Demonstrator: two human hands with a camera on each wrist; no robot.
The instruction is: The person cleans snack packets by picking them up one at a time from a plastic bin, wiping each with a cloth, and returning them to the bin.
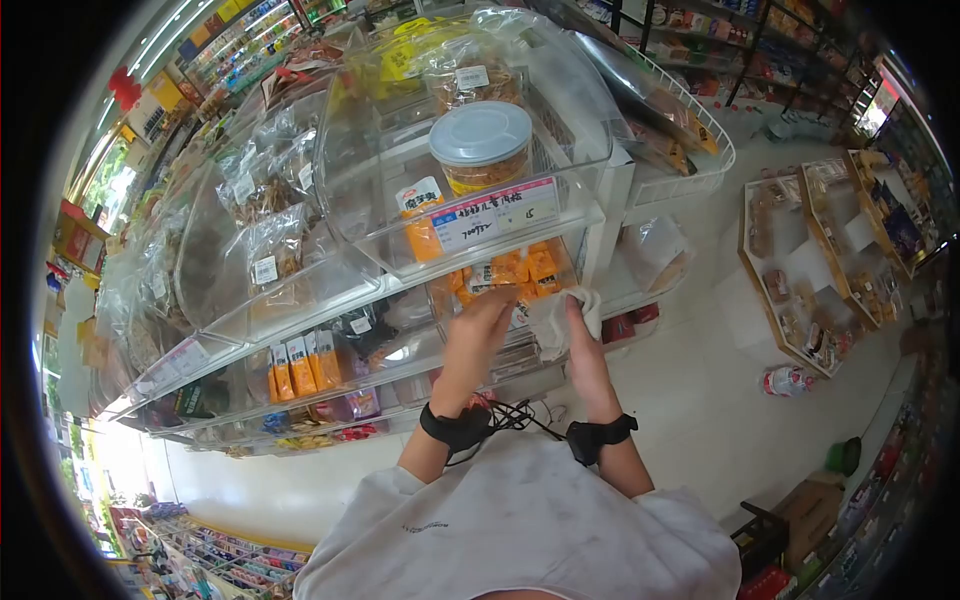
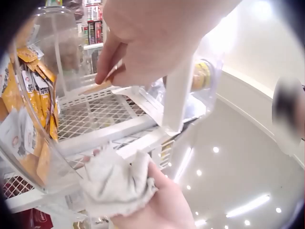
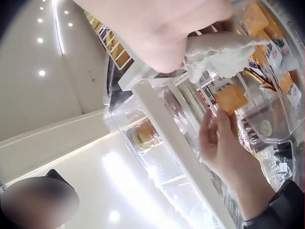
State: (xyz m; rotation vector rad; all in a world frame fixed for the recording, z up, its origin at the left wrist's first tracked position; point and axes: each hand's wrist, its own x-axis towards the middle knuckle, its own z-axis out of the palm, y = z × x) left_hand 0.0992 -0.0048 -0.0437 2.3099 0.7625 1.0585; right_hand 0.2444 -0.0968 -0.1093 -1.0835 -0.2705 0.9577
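My left hand pinches a small orange packet by its edge, over the lower bin. In the left wrist view the same hand hides most of that packet. A crumpled white cloth lies in the grip of my right hand, a short way to the right of the left one. Close in front of both hands, more orange packets fill a clear plastic bin. The right wrist view shows the cloth hanging from the right hand above the packet.
A lidded tub stands in the upper bin, behind a price card. Bagged snacks sit in clear bins to the left. On the right are a white wire basket and low display trays on the floor.
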